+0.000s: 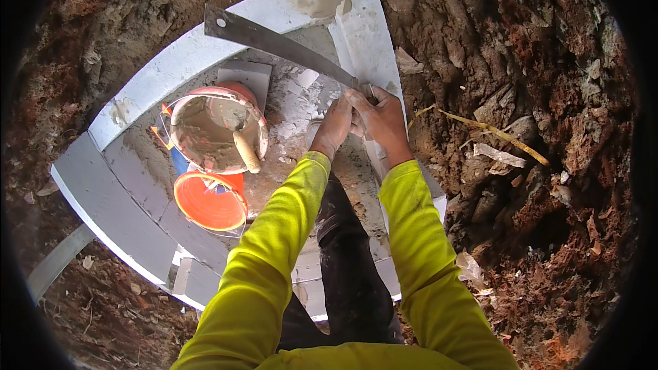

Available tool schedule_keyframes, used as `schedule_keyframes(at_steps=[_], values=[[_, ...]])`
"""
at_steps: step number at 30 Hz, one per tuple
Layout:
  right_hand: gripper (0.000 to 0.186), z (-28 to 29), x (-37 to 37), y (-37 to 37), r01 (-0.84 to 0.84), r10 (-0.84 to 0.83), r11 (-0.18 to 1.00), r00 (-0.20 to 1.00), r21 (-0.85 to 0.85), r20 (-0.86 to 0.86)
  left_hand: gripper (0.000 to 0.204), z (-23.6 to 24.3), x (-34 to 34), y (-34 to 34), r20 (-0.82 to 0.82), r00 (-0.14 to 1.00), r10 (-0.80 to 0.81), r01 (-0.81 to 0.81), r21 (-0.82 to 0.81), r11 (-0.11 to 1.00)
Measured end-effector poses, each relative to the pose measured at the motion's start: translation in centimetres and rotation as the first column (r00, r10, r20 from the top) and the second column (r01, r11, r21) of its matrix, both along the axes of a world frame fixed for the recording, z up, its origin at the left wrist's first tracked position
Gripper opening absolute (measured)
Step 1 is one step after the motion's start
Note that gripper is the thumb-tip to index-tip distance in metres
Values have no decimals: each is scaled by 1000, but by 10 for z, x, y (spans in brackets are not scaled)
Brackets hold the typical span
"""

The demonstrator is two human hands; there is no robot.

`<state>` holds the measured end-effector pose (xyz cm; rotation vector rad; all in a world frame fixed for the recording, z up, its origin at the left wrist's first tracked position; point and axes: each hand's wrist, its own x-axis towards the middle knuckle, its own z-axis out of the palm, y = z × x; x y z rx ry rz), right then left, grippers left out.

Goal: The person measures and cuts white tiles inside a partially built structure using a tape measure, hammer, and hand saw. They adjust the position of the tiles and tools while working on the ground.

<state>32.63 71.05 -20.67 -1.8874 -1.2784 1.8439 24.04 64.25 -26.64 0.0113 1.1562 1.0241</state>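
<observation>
A long flat metal blade with a hole at its far end (260,38) stretches from the upper left toward my two hands. My right hand (381,123) is closed around its near end, beside the inner side of the light grey block wall (351,41). My left hand (332,122) is just left of my right, with curled fingers at the blade's near end; whether it grips the blade I cannot make out. Left of my hands stands a bucket of grey mortar (202,138) with a wooden-handled tool (245,151) in it.
An empty orange bucket (199,202) sits below the mortar bucket. A loose grey slab (243,75) lies behind them. My legs stand inside the block enclosure. Uneven dark soil (521,219) with a yellow strip (493,133) and scraps surrounds it. A metal strip (58,260) lies at the lower left.
</observation>
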Motion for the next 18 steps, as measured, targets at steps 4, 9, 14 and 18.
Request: schedule_keyframes(at_steps=[4,9,14,18], values=[[38,5,2,48,-112,84,984,977,138,197,33,11,-3,36,-113,982,-151,154,20,988],[48,-39,22,102,-636,174,537,726,554,665,29,-17,-31,50,-282,947,153,-110,164,980],[48,-56,18,137,-661,150,576,664,481,732,35,-29,-33,77,-52,784,619,-621,-53,782],[49,-78,26,151,-631,193,662,665,404,722,36,-44,-37,101,-105,704,702,-708,-165,686]])
